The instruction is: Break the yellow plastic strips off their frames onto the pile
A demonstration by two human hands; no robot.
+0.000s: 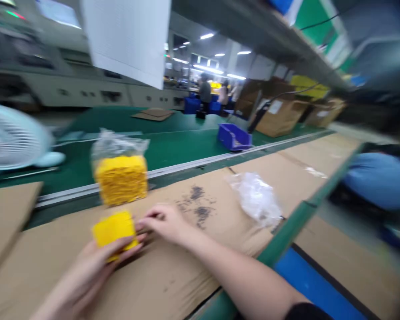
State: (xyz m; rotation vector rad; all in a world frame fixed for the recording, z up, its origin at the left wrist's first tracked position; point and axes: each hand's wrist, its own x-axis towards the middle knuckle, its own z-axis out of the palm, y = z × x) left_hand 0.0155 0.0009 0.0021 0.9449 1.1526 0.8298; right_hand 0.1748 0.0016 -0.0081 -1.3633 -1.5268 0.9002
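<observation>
My left hand [96, 262] is closed around a small yellow block [114, 229], held just above the cardboard-covered bench [173, 275]. My right hand [163, 221] rests on the cardboard right beside the block, fingers curled in a pinch toward it; what they hold, if anything, is too small to make out. Behind the block stands a clear plastic bag of yellow parts [121, 178]. A scatter of small dark pieces [197, 205] lies just right of my right hand. The frame is blurred by motion.
A crumpled clear plastic bag [256, 198] lies further right on the cardboard. A green conveyor belt [173, 142] runs behind, carrying a blue bin [234, 136]. A white fan [13, 140] stands at left. Cardboard boxes [280, 116] and distant people are at the back; a blue-sleeved person [380, 180] sits at right.
</observation>
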